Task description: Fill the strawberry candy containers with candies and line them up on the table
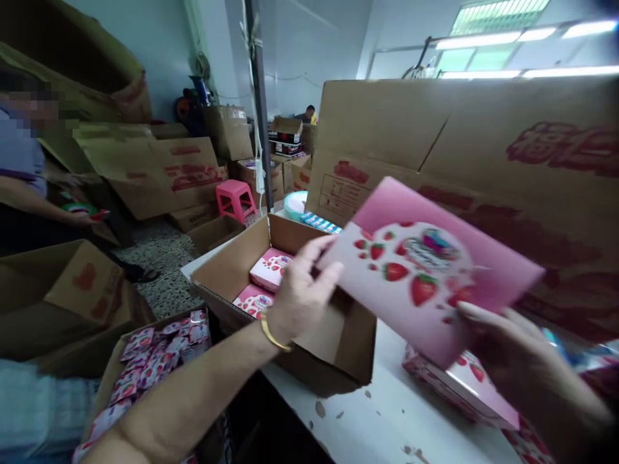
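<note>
Both my hands hold a flat pink carton (425, 270) printed with strawberries, raised above the white table (377, 419). My left hand (302, 290), with a gold bangle on the wrist, grips its left edge. My right hand (512, 348) holds its lower right corner from beneath. Under my left hand stands an open brown shipping box (227, 264) with two pink strawberry cartons (271, 267) lying inside. More pink cartons (464, 386) lie stacked on the table below my right hand.
A large cardboard box (483, 142) with red print stands behind the table. A box of small pink sachets (155, 354) sits at lower left. Another person (24, 167) works at far left among cardboard boxes. A pink stool (235, 198) stands on the floor.
</note>
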Demonstrator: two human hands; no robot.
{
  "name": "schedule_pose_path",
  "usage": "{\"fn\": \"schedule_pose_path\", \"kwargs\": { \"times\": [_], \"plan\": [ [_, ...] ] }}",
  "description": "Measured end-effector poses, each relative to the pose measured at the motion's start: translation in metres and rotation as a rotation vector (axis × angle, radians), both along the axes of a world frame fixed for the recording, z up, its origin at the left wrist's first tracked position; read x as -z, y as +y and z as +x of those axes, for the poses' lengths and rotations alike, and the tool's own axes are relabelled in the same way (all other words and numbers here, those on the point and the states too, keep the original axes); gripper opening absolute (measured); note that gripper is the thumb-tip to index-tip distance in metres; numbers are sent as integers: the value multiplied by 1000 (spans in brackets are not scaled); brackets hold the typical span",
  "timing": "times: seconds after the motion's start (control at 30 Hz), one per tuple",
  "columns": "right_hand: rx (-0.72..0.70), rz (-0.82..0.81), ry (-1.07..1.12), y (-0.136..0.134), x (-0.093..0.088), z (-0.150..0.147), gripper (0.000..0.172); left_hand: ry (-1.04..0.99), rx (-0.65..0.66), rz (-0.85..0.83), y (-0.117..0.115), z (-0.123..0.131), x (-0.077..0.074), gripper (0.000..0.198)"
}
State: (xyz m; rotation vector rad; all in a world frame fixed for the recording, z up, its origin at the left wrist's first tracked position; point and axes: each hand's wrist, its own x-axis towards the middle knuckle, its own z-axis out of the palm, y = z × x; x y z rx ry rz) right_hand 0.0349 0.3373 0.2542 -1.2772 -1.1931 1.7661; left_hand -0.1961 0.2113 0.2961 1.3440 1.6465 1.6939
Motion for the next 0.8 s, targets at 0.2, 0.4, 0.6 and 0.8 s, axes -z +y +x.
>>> {"fn": "schedule_pose_path", "kwargs": {
  "times": [0.2,0.4,0.6,0.8],
  "plan": [
    [-447,-108,8,-35,38,-152,46,456,-313,-423,-63,-163,28,48],
    [-685,-332,-298,-32,110,-191,32,575,-380,-797,-98,-248,91,55],
    [-686,-504,-345,-61,166,-246,18,566,-350,-818,-102,-244,109,51],
    [-947,-103,-741,-76,178,-288,25,585,-365,-829,-107,-255,114,53]
  ]
}}
